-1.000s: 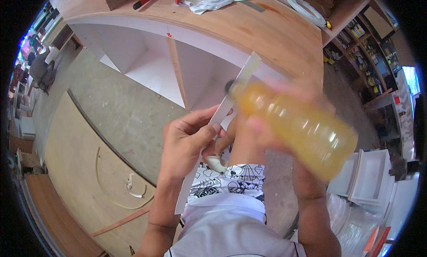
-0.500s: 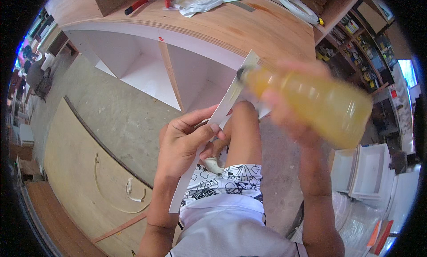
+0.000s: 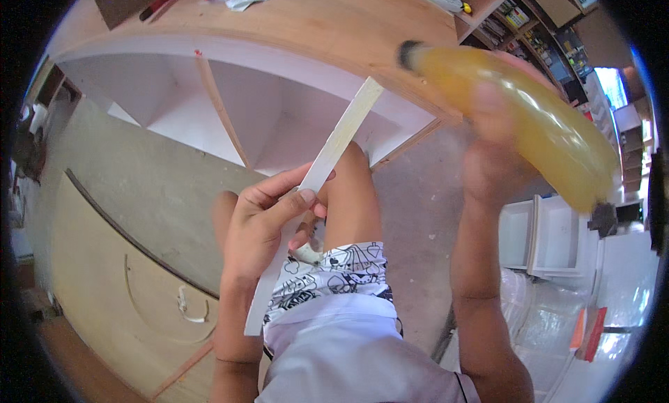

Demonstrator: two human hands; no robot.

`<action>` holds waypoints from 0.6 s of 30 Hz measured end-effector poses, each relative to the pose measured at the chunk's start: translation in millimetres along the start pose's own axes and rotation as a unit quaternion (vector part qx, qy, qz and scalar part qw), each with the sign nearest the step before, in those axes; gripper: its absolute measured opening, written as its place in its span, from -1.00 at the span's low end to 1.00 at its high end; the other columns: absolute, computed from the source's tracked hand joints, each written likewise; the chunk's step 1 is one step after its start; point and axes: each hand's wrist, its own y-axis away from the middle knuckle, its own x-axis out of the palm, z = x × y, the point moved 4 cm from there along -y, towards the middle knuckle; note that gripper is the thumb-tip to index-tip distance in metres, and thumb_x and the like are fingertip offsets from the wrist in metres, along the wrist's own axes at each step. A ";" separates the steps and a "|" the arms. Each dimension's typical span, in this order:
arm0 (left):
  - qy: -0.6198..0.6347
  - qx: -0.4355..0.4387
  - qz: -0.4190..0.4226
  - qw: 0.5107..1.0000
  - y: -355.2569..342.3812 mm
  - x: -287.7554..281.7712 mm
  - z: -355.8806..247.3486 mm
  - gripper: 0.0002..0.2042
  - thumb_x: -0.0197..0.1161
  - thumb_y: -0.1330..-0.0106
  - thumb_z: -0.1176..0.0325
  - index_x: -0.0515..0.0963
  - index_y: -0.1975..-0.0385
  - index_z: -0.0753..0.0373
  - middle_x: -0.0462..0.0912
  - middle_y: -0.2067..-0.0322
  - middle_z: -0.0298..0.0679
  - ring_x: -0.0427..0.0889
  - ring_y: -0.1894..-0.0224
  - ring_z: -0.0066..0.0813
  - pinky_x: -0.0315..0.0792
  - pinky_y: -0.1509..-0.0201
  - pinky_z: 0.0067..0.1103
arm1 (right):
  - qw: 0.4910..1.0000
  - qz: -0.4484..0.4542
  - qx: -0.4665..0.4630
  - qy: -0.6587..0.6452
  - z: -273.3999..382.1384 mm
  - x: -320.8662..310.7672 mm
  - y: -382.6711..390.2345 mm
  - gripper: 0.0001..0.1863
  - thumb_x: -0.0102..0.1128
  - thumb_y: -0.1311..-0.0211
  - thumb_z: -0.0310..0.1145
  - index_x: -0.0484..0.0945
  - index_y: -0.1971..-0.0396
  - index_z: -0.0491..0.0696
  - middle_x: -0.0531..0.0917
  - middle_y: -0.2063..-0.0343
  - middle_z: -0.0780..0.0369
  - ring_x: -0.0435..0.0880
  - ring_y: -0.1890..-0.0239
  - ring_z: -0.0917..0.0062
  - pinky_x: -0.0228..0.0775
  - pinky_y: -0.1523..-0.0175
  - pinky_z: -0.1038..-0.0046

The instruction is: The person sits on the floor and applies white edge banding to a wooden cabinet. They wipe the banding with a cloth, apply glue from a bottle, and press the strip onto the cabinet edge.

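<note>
My left hand (image 3: pixel 254 229) pinches a long, narrow white strip (image 3: pixel 324 167) between thumb and fingers, slanting up and away from my lap. A pale yellowish film covers the strip's upper end. A small whitish piece (image 3: pixel 306 253) shows below the left fingers; I cannot make out what it is. My right hand (image 3: pixel 498 148), smeared by motion, is wrapped round a clear plastic bottle (image 3: pixel 540 113) filled with yellow liquid. The bottle lies tilted, its dark tip pointing up and left, apart from the strip.
Ahead stands a wooden-topped cabinet (image 3: pixel 306 33) with white open compartments. A large tan panel (image 3: pixel 118 277) with a dark edge lies at left. White drawer-like boxes (image 3: pixel 557 236) and plastic-wrapped pieces (image 3: pixel 536 326) are at right, below far shelves (image 3: pixel 543 44).
The bottle has come away from the strip's upper end, moving right. The left hand keeps its pinch on the strip. The whole view has shifted somewhat.
</note>
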 end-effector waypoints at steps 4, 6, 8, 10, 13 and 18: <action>0.042 -0.045 0.001 0.998 5.6 -11.7 14.7 -0.64 0.20 -0.41 0.52 0.58 -0.18 0.42 0.71 0.32 -0.14 0.55 0.52 -0.65 0.39 0.58 -0.69 | 0.996 -0.087 0.025 0.005 6.6 -16.7 19.2 -0.47 0.44 -0.13 -0.35 0.53 -0.11 -0.15 0.68 0.06 0.15 0.69 0.08 0.43 0.56 -0.12 0.39; 0.064 -0.056 0.006 0.996 7.9 -19.1 21.7 -0.64 0.21 -0.42 0.51 0.58 -0.19 0.41 0.71 0.31 -0.16 0.57 0.48 -0.64 0.44 0.56 -0.69 | 0.996 -0.060 0.033 0.064 18.1 -5.4 32.7 -0.44 0.48 -0.11 -0.23 0.53 -0.07 -0.16 0.67 0.07 0.16 0.67 0.07 0.43 0.55 -0.11 0.40; 0.078 -0.063 0.023 0.995 8.6 -26.8 25.9 -0.63 0.21 -0.43 0.49 0.57 -0.21 0.41 0.71 0.29 -0.17 0.59 0.43 -0.63 0.47 0.55 -0.69 | 0.988 0.044 0.017 0.150 20.3 4.9 44.4 -0.41 0.51 -0.09 -0.17 0.54 -0.06 -0.16 0.66 0.07 0.17 0.66 0.05 0.43 0.53 -0.12 0.39; 0.059 -0.052 -0.003 0.997 11.4 -32.2 31.5 -0.63 0.22 -0.45 0.48 0.56 -0.23 0.38 0.71 0.30 -0.18 0.58 0.44 -0.65 0.43 0.56 -0.70 | 0.976 0.122 0.021 0.179 16.2 15.5 51.7 -0.36 0.61 0.02 -0.19 0.56 -0.05 -0.11 0.63 0.08 0.21 0.64 0.06 0.45 0.52 -0.07 0.39; 0.054 -0.065 0.007 0.996 16.3 -41.1 37.6 -0.61 0.23 -0.47 0.45 0.54 -0.27 0.34 0.68 0.23 -0.20 0.57 0.40 -0.68 0.37 0.58 -0.71 | 0.968 0.181 0.066 0.161 15.4 31.7 64.3 -0.42 0.55 -0.03 -0.19 0.58 -0.01 -0.15 0.68 0.08 0.19 0.65 0.05 0.45 0.50 -0.12 0.40; 0.012 -0.064 -0.014 0.998 24.4 -50.3 39.6 -0.60 0.21 -0.46 0.48 0.53 -0.29 0.31 0.61 0.04 -0.25 0.54 0.30 -0.69 0.29 0.57 -0.72 | 0.962 0.229 0.101 0.110 -3.1 48.9 89.2 -0.45 0.58 0.01 -0.24 0.62 0.01 -0.14 0.67 0.09 0.18 0.65 0.08 0.44 0.50 -0.05 0.40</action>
